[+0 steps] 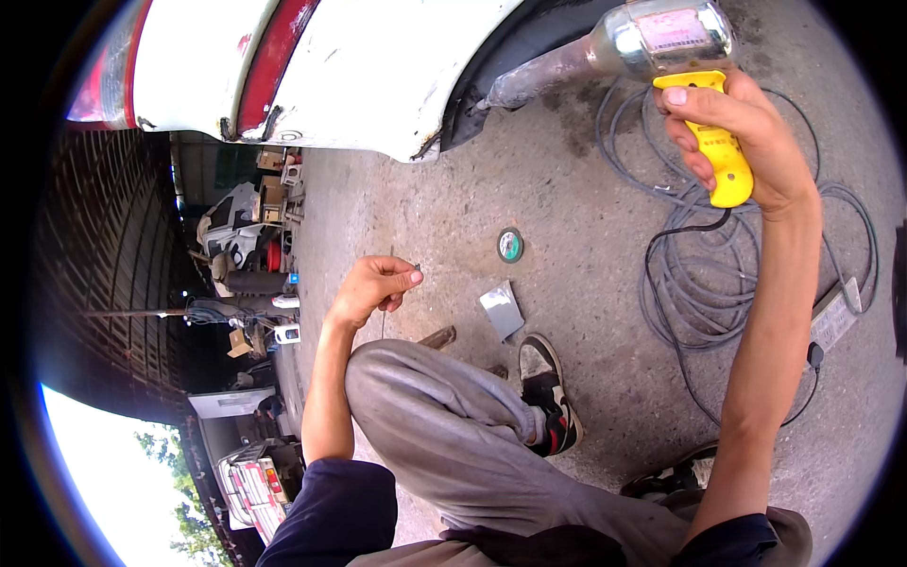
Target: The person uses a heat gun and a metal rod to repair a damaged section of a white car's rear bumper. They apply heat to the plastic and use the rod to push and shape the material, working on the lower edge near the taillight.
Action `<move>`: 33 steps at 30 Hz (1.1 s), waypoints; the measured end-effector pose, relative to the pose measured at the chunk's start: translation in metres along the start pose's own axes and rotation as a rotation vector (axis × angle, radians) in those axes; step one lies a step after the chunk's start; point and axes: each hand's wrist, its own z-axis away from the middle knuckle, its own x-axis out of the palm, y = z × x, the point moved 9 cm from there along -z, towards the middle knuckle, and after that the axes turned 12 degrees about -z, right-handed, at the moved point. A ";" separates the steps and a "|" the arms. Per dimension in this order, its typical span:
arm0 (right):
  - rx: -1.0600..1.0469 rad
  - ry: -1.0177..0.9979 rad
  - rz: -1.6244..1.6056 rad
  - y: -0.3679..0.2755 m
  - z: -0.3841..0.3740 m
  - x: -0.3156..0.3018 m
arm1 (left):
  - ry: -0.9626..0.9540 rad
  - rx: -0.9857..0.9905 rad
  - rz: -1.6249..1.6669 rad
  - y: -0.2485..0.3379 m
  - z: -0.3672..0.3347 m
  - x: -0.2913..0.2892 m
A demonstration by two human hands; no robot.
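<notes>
By white bodywork [368,76]: right hand [761,132] wrapped round heat gun [635,47], left hand [371,291] pinching thin piece [418,269].

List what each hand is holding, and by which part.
Right hand: metal-barrelled tool, gripped by its yellow handle. Left hand: a thin dark thing, pinched at the fingertips; too small to tell what or which part.

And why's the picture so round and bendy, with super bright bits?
In the head view, the wide lens bends straight edges and turns the rim black; there too, the sky is washed white, the roof lies in shadow, and glints show on the yellow-handled tool in the right hand.
</notes>
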 end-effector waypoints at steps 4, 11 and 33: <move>-0.018 -0.008 -0.055 0.002 -0.004 0.000 | -0.005 0.001 0.004 0.001 -0.001 0.000; -0.037 0.007 -0.109 -0.008 0.003 -0.002 | -0.011 -0.006 0.002 -0.004 0.001 -0.001; -0.051 0.058 -0.127 -0.001 0.003 0.002 | -0.003 -0.028 -0.013 -0.005 0.000 -0.001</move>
